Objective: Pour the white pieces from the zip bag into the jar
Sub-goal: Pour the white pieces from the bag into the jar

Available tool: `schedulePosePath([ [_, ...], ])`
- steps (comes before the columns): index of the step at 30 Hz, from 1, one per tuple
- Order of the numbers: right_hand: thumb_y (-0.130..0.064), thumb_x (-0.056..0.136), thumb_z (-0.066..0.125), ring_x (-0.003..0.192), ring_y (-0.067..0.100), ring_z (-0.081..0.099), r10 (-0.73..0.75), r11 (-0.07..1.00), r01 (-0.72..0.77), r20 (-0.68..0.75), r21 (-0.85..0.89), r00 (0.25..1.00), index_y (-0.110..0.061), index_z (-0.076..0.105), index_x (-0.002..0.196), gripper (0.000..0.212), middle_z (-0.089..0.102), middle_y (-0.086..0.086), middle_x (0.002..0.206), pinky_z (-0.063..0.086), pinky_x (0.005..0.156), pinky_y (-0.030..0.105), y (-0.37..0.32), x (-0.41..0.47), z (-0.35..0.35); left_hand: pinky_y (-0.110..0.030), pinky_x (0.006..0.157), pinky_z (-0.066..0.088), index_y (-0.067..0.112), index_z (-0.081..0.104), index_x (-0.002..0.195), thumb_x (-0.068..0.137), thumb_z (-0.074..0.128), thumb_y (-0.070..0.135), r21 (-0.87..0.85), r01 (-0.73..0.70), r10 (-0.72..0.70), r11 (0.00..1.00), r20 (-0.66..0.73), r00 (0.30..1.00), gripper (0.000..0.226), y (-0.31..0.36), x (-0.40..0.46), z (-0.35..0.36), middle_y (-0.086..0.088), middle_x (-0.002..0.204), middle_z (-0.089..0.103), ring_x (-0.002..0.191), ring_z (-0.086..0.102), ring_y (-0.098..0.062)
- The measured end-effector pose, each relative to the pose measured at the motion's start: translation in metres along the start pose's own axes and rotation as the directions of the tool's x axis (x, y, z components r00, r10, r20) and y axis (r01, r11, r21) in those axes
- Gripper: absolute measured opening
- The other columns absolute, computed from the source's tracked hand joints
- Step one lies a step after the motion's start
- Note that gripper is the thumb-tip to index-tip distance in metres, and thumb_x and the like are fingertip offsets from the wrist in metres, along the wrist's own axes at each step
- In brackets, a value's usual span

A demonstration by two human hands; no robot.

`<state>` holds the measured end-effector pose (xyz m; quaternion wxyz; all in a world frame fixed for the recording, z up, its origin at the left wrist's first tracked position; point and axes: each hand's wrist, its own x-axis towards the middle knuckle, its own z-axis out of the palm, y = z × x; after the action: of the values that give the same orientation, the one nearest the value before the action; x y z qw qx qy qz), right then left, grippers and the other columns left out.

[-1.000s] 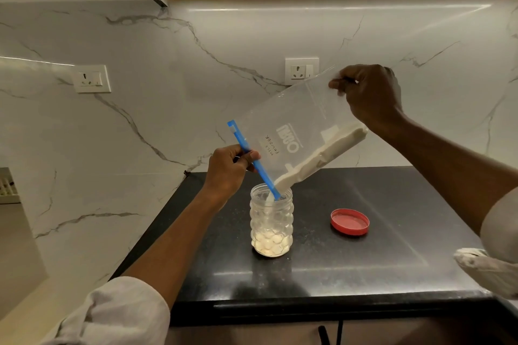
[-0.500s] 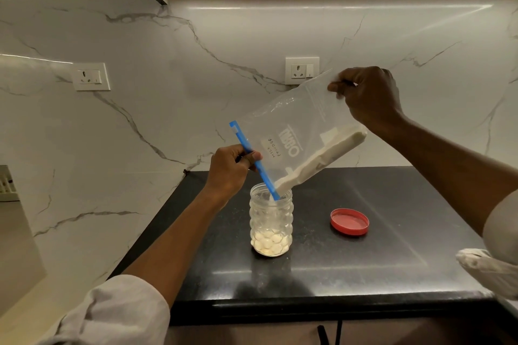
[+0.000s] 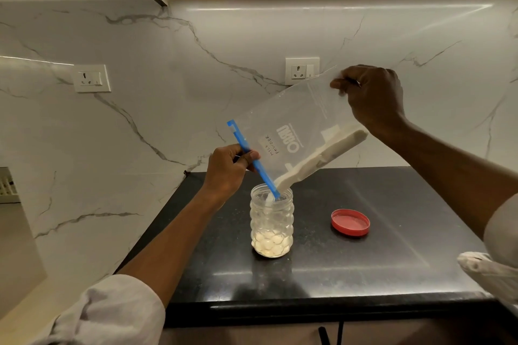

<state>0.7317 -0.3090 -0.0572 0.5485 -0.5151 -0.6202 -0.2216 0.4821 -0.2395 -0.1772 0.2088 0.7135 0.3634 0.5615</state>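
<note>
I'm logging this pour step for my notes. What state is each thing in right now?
zip bag: open, tilted, mouth corner at the jar's opening, white contents along its lower edge.
jar: upright, uncapped, white pieces at the bottom.
red lid: off, lying on the counter.
left hand: grips the blue zip strip.
right hand: pinches the bag's raised corner.

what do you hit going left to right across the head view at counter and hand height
left wall socket → left hand → jar → red lid → right hand
</note>
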Motion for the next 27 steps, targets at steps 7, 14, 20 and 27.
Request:
schedulePosePath([
  [7, -0.021, 0.094, 0.06, 0.081, 0.014, 0.066, -0.052, 0.998, 0.052, -0.012, -0.022, 0.999, -0.018, 0.076, 0.095, 0.017, 0.074, -0.006, 0.09, 0.056, 0.078, 0.038, -0.0037, -0.0007, -0.0016, -0.007, 0.059, 0.051, 0.007, 0.068, 0.101, 0.09, 0.068, 0.017, 0.015, -0.016, 0.016, 1.0, 0.0, 1.0, 0.014, 0.0019, -0.0004, 0.0011, 0.002, 0.091, 0.067, 0.065, 0.065, 0.009],
  [14, -0.022, 0.093, 0.061, 0.083, 0.019, 0.067, -0.042, 0.999, 0.042, 0.004, -0.019, 0.999, -0.017, 0.076, 0.097, 0.016, 0.075, -0.002, 0.091, 0.056, 0.079, 0.04, -0.0049, 0.0003, -0.0037, -0.008, 0.06, 0.051, 0.002, 0.069, 0.105, 0.091, 0.067, 0.016, 0.008, -0.022, 0.022, 1.0, 0.007, 1.0, 0.02, 0.0047, 0.0002, 0.0023, 0.0, 0.094, 0.068, 0.066, 0.067, 0.005],
  [20, -0.02, 0.094, 0.06, 0.085, 0.018, 0.067, -0.033, 0.999, 0.033, 0.016, -0.01, 0.999, -0.016, 0.076, 0.097, 0.017, 0.075, -0.001, 0.094, 0.056, 0.081, 0.039, -0.0057, -0.0024, -0.004, -0.008, 0.06, 0.051, 0.005, 0.07, 0.101, 0.09, 0.068, 0.016, -0.001, 0.004, -0.004, 1.0, 0.003, 1.0, 0.015, 0.0048, -0.0008, 0.0015, 0.001, 0.091, 0.068, 0.066, 0.066, 0.008],
  [27, -0.023, 0.092, 0.064, 0.084, 0.013, 0.066, 0.101, 0.989, -0.103, 0.028, 0.106, 0.995, -0.02, 0.077, 0.095, 0.013, 0.069, -0.01, 0.079, 0.054, 0.088, 0.035, -0.0042, 0.0016, -0.0013, -0.008, 0.059, 0.051, 0.006, 0.068, 0.102, 0.09, 0.067, 0.016, -0.015, -0.008, 0.008, 1.0, -0.007, 1.0, 0.015, 0.0074, -0.0017, 0.0006, 0.004, 0.092, 0.067, 0.07, 0.067, -0.001],
])
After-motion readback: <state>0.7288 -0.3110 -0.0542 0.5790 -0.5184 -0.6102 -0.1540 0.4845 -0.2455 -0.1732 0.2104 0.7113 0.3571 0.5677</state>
